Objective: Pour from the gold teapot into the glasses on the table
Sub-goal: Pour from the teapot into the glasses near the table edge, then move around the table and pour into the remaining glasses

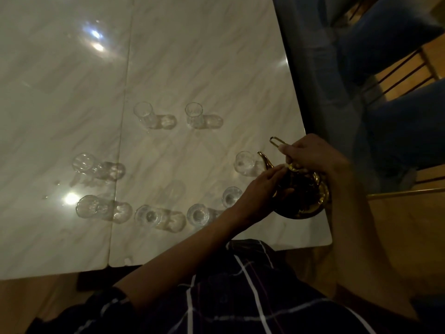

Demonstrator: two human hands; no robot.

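While the right hand (310, 153) grips its handle, the gold teapot (305, 191) sits at the surface's (192, 56) near right corner, left hand (265, 186) resting flat-fingered against it, spout beside a glass (244, 162).

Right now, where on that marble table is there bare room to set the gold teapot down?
The white marble tabletop is bare beyond the two far clear glasses, and in the middle, ringed by glasses. It is crowded near the right corner, where the gold teapot, gripped by the right hand and touched by the left hand, sits among glasses.
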